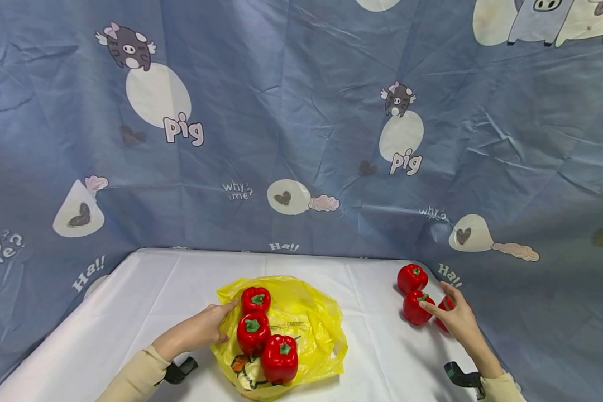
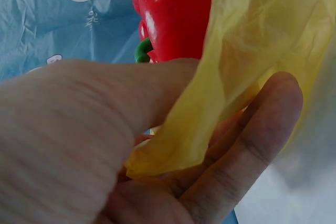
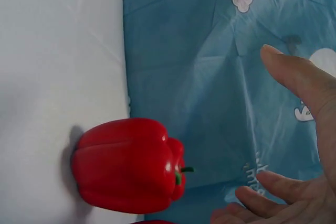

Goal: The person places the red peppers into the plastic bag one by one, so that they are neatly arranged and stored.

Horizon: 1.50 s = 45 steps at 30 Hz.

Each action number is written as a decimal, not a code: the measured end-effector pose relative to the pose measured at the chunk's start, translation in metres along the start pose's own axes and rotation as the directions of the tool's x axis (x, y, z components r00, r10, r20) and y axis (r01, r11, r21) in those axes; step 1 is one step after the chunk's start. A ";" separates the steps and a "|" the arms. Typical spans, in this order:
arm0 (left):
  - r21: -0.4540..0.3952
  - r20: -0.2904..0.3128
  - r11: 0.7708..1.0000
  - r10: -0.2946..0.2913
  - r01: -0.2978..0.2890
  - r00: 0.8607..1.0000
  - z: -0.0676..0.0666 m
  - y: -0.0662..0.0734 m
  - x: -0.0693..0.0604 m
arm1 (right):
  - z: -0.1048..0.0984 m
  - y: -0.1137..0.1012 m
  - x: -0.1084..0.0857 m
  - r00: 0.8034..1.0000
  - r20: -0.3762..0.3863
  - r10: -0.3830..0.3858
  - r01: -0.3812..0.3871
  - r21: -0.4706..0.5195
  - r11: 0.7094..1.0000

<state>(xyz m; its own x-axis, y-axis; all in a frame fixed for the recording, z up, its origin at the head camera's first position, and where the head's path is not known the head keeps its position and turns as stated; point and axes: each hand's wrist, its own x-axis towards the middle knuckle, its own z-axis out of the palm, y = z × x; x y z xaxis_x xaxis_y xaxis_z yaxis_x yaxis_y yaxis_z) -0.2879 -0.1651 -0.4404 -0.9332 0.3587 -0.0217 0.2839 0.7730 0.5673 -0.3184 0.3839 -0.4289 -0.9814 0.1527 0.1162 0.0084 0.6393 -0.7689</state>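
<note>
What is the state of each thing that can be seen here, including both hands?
Yellow plastic bag: crumpled, spread out.
Left hand: pinching the bag's edge.
Right hand: open, holding nothing.
Three left red bell peppers: green stems attached, grouped within the bag's outline.
Three right red bell peppers: two upright, the third partly hidden in the head view.
White tablecloth: lightly creased.
Blue pig-print cloth: hanging, wrinkled.

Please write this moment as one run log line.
left hand: holds yellow bag | right hand: near three red peppers on white surface
</note>
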 end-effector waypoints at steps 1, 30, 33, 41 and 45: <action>0.001 0.001 1.000 -0.001 0.001 1.000 0.000 0.000 0.000 | 0.000 0.001 0.001 1.000 0.005 0.002 -0.002 0.003 1.000; 0.010 0.004 1.000 0.016 -0.016 1.000 0.002 -0.001 0.001 | 0.021 0.030 0.016 0.997 0.082 0.013 -0.019 0.074 0.997; 0.015 0.003 1.000 0.019 -0.019 1.000 0.002 -0.001 0.002 | 0.023 0.032 0.018 0.997 0.077 0.002 -0.009 0.083 0.997; -0.002 0.013 1.000 0.003 -0.003 1.000 0.004 -0.003 0.003 | 0.029 0.036 0.019 0.999 0.047 -0.016 0.014 0.057 0.998; -0.015 0.017 1.000 0.020 -0.019 1.000 0.003 -0.003 0.003 | 0.031 0.037 0.021 0.999 0.037 -0.012 0.011 0.029 1.000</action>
<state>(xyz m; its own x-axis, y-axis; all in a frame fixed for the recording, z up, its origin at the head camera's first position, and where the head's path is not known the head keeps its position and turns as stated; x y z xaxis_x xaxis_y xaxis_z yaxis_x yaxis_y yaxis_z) -0.2908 -0.1643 -0.4447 -0.9236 0.3827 -0.0247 0.2987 0.7582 0.5796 -0.3448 0.3868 -0.4743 -0.9878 0.1174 0.1021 -0.0077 0.6186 -0.7857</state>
